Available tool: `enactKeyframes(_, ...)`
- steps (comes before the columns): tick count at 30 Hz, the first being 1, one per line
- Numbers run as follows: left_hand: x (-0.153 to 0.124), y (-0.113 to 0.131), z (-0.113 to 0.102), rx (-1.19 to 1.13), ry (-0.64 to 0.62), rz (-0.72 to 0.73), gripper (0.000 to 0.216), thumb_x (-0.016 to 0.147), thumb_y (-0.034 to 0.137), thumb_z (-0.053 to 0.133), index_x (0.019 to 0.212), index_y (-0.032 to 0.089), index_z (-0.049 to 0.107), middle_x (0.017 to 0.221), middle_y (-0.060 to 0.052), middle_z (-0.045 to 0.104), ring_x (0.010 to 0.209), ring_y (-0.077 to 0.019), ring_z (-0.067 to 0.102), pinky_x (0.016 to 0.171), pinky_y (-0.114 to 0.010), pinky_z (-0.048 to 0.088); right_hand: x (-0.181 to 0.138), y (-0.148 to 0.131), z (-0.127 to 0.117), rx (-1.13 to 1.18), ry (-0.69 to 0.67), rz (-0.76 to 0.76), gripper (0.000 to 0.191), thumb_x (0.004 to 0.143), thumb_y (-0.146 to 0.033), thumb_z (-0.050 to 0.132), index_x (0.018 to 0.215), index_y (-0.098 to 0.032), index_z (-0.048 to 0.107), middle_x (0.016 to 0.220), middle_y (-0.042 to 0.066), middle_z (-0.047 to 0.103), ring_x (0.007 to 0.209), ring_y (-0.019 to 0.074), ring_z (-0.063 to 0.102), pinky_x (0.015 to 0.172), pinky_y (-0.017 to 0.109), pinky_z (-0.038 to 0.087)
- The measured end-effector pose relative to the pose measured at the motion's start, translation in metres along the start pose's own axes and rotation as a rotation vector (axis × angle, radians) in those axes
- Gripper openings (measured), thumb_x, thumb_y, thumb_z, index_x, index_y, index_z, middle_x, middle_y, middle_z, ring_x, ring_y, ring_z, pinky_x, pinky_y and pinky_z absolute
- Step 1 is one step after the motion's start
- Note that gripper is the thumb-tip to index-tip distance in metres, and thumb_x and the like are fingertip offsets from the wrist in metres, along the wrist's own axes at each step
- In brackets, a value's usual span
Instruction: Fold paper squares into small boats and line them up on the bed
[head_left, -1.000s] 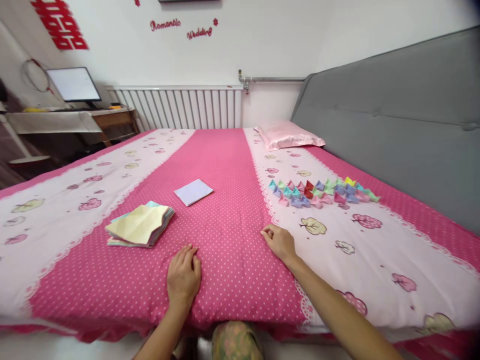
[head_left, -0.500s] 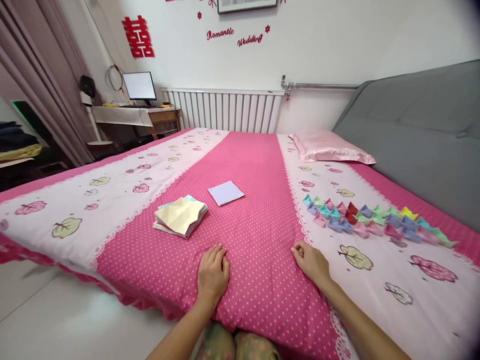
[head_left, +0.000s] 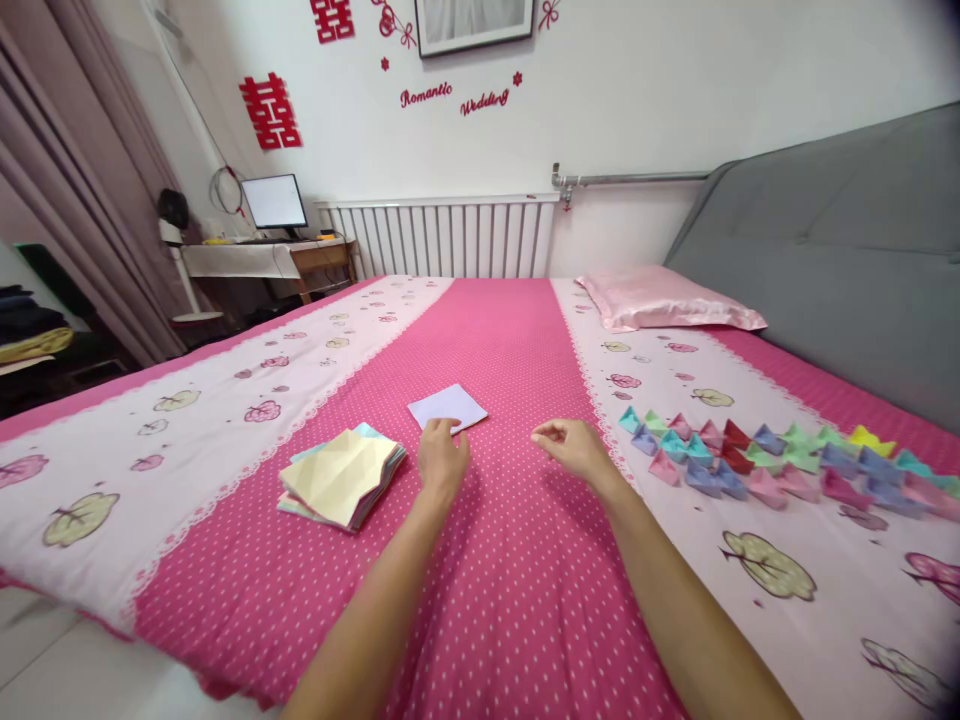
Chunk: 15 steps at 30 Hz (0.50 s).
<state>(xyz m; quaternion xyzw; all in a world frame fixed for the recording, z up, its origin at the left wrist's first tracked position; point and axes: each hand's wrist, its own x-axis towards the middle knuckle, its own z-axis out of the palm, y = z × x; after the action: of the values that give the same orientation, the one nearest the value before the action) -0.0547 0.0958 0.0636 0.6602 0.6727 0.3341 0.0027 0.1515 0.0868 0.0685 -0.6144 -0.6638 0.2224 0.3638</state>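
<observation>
A lavender sheet of square paper [head_left: 448, 404] lies flat on the pink dotted bedspread [head_left: 510, 345]. My left hand [head_left: 442, 458] is at its near edge, covering a small part of it. The thumb stands apart from the fingers, and nothing shows in that hand. To the right of the sheet, my right hand [head_left: 576, 448] hovers over the bedspread with loosely curled fingers, a small gap by the thumb, and no object in it. A stack of coloured paper [head_left: 341, 475], pale yellow on top with creases, lies left of my left hand.
Several small folded paper boats [head_left: 765, 455] in many colours stand in rows to the right. Behind them are a pink satin pillow [head_left: 667, 298] and a grey padded headboard [head_left: 832, 260]. A desk with a monitor [head_left: 274, 202] stands at the far left, beside a white radiator [head_left: 450, 235].
Both hands have lifted off the near part of the bedspread and moved forward, coming closer together. My left hand has reached the lavender sheet, and my view has tilted up and moved nearer.
</observation>
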Motion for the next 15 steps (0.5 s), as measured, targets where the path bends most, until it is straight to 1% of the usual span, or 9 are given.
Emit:
enactKeyframes(2,0.028,-0.008,0.017,0.036,0.018,-0.057,0.026,0.077,0.026,0.047,0.098,0.015,0.060,0.104,-0.013,0.059,0.101,-0.0260,0.054,0.083,-0.038,0.044,0.001,0.022,0.012,0.033,0.043,0.010,0.024,0.074,-0.034,0.052,0.083,-0.017,0.066,0.080,0.005,0.071,0.071,0.0153,0.065,0.065,0.024,0.048)
enactKeyframes(4,0.045,-0.021,0.037,0.072,0.009,-0.080,0.028,0.076,0.028,0.050,0.099,0.014,0.060,0.105,-0.016,0.059,0.102,-0.0290,0.054,0.085,-0.042,0.043,0.000,0.046,0.024,0.054,0.091,0.043,0.025,0.076,-0.032,0.050,0.084,-0.016,0.066,0.080,0.006,0.071,0.071,0.0163,0.065,0.066,0.026,0.049)
enactKeyframes(6,0.054,-0.035,0.054,0.094,-0.021,-0.044,0.032,0.075,0.029,0.053,0.102,0.013,0.059,0.110,-0.017,0.058,0.108,-0.0289,0.051,0.090,-0.041,0.040,0.000,0.065,0.034,0.057,0.117,0.107,0.020,0.071,-0.031,0.054,0.075,-0.017,0.067,0.071,0.006,0.070,0.065,0.0185,0.065,0.063,0.028,0.049)
enactKeyframes(7,0.056,-0.041,0.061,0.099,-0.042,-0.011,0.036,0.074,0.031,0.054,0.104,0.012,0.058,0.114,-0.017,0.056,0.111,-0.0280,0.049,0.093,-0.040,0.038,0.000,0.071,0.038,0.065,0.134,0.116,0.020,0.071,-0.031,0.055,0.076,-0.017,0.068,0.071,0.005,0.070,0.065,0.0187,0.065,0.063,0.028,0.049)
enactKeyframes(9,0.059,-0.050,0.071,0.102,-0.078,0.079,0.042,0.075,0.035,0.054,0.110,0.012,0.056,0.121,-0.016,0.053,0.118,-0.0258,0.044,0.098,-0.037,0.035,0.002,0.076,0.042,0.082,0.159,0.109,0.020,0.072,-0.033,0.054,0.078,-0.019,0.068,0.072,0.004,0.071,0.065,0.0181,0.065,0.063,0.028,0.049)
enactKeyframes(11,0.062,-0.055,0.076,0.107,-0.096,0.152,0.045,0.077,0.037,0.052,0.114,0.012,0.053,0.125,-0.015,0.051,0.121,-0.0245,0.041,0.101,-0.036,0.032,0.003,0.075,0.043,0.069,0.151,0.115,0.018,0.071,-0.031,0.055,0.075,-0.020,0.068,0.070,0.004,0.070,0.064,0.0176,0.065,0.062,0.027,0.048)
enactKeyframes(13,0.064,-0.059,0.078,0.121,-0.120,0.175,0.047,0.078,0.039,0.050,0.116,0.010,0.052,0.126,-0.016,0.050,0.122,-0.0247,0.041,0.102,-0.036,0.031,0.003,0.073,0.043,0.066,0.141,0.130,0.017,0.070,-0.030,0.056,0.074,-0.020,0.068,0.069,0.003,0.070,0.064,0.0173,0.065,0.062,0.027,0.048)
enactKeyframes(15,0.066,-0.063,0.079,0.133,-0.154,0.169,0.049,0.078,0.040,0.050,0.116,0.009,0.052,0.126,-0.017,0.050,0.122,-0.0248,0.041,0.102,-0.036,0.031,0.003,0.072,0.042,0.073,0.147,0.134,0.017,0.070,-0.030,0.056,0.075,-0.019,0.068,0.070,0.003,0.070,0.064,0.0171,0.065,0.062,0.026,0.049)
